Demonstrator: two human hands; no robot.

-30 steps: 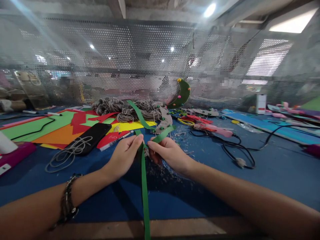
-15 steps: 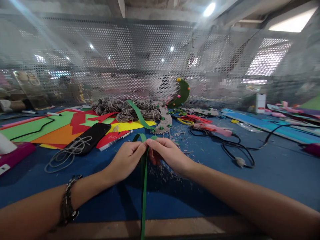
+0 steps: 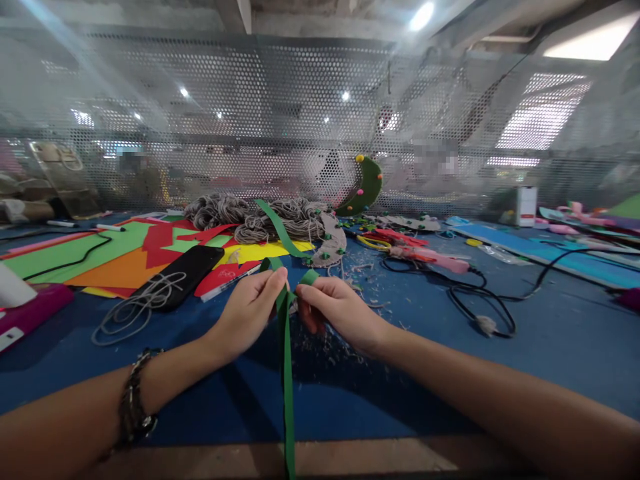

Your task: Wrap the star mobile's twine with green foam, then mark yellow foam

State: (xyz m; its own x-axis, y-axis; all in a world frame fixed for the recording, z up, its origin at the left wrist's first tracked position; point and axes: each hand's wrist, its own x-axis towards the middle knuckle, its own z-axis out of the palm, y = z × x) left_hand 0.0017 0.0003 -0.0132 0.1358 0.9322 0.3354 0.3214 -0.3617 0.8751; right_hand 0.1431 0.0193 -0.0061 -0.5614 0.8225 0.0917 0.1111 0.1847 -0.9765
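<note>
A long green strip (image 3: 287, 373), ribbon-like, passes between my hands and hangs down past the table's front edge. My left hand (image 3: 254, 303) is closed, its thumb pressing the strip against the fingers. Part of the strip loops out behind that hand. A little to the right, my right hand (image 3: 340, 310) pinches another short end of the green strip. The fingertips of the two hands are apart. Just beyond them lies a grey crescent-shaped felt piece (image 3: 331, 240) with small green bits on it, and a separate green strip (image 3: 280, 227) rests beside it.
Coiled grey cord (image 3: 220, 212) lies at the back. To the left are coloured sheets (image 3: 115, 267), a black phone (image 3: 193, 273) and a marker (image 3: 230, 280). On the right sit a pink glue gun (image 3: 435, 259) with a black cable (image 3: 500, 303) and blue sheets (image 3: 525, 250). A green crescent (image 3: 369, 187) stands by the mesh.
The hands, whose fingertips met before, have drawn slightly apart. The green strip now spans the gap, with a short end showing at my right fingers.
</note>
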